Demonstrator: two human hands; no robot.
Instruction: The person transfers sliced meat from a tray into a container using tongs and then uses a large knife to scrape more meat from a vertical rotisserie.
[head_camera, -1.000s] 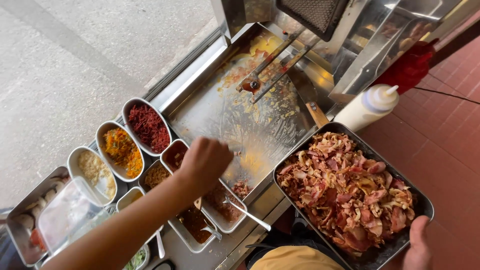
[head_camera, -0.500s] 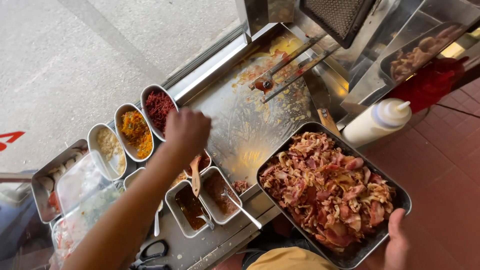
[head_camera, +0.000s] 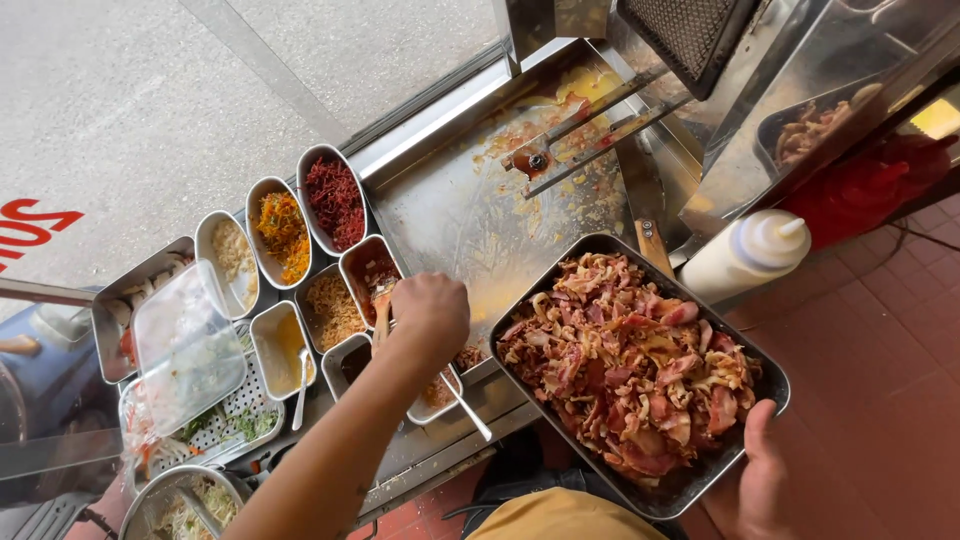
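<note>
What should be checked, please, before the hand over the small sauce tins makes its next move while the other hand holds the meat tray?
1. Right hand has a grip on the meat tray: ok, fingers wrap its near corner.
2. Tray is level: cannot tell; it overhangs the counter edge and the meat is heaped high.
3. Left hand is over the intended sauce tin: ok, it sits by the reddish one, gripping a wooden handle.
4. What the handle's tip carries: cannot tell, hidden.
5. Griddle is ready: not ok, greasy scraps and tongs lie on it.
6. Squeeze bottle is clear of the tray: ok, upright beside it.
</note>
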